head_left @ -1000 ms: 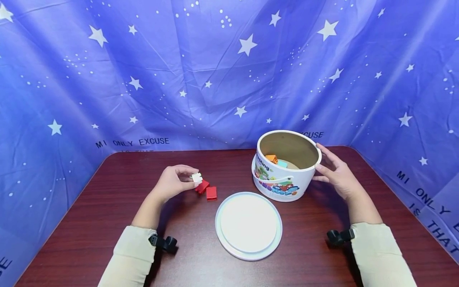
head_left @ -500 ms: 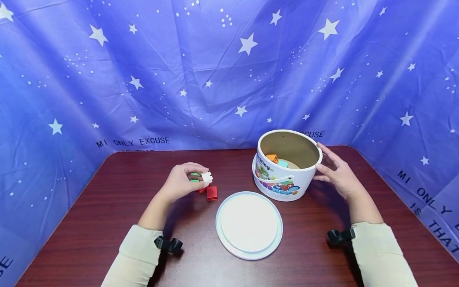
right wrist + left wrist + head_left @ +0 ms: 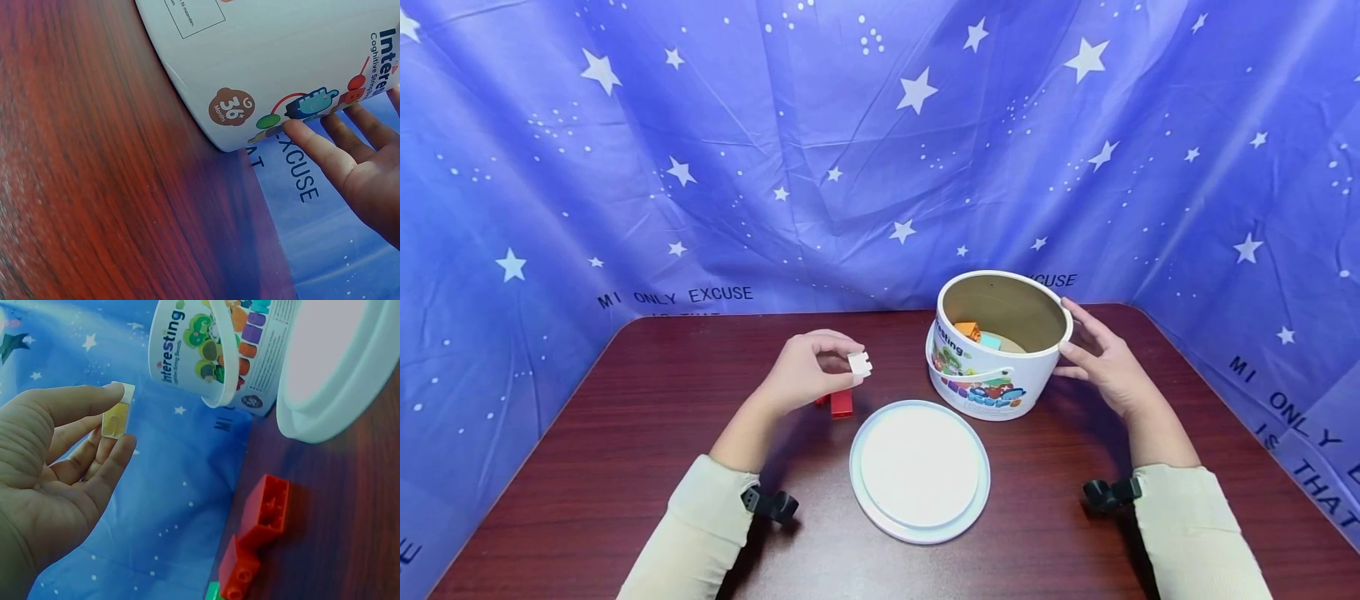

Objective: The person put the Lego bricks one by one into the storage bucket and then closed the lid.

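My left hand (image 3: 805, 375) pinches a small white toy building block (image 3: 860, 364) between thumb and fingertips, raised over the table. In the left wrist view this block (image 3: 117, 415) has its hollow, yellowish side showing. Below that hand lie two red building blocks (image 3: 265, 509), partly covered by it in the head view. The edge of a green block (image 3: 214, 590) shows beside them. At the right, an uncovered white toy bucket (image 3: 977, 396) holds an orange block (image 3: 967, 331) and a light blue block (image 3: 990, 342). Against its right side rests my right hand (image 3: 1105, 371), fingers spread.
A round white lid (image 3: 920, 467) lies flat on the dark red wooden table (image 3: 805, 533), in front of the bucket. The bucket's handle (image 3: 973, 379) hangs down its front. Behind the table hangs a blue star-patterned cloth (image 3: 820, 150).
My left hand has carried the white block rightward and slightly up, past the red blocks toward the bucket. My right hand stays at the bucket's side.
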A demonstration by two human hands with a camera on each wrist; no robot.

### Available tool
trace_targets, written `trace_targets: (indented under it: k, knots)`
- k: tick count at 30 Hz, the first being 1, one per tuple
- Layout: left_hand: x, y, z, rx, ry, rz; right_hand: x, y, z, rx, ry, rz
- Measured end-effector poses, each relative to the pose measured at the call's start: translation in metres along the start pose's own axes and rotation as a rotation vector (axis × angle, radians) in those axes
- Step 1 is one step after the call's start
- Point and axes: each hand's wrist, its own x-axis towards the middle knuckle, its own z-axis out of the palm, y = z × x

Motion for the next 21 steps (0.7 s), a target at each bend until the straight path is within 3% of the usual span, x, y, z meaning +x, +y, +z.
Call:
trace_targets:
  k: [15,21]
  knots:
    - [0.025,0.028,0.020,0.005,-0.082,0.080,0.000,-0.001,0.001,0.004,-0.001,0.001]
    - [0.035,0.039,0.031,0.051,-0.104,0.106,0.000,-0.002,0.001,0.006,-0.003,0.005]
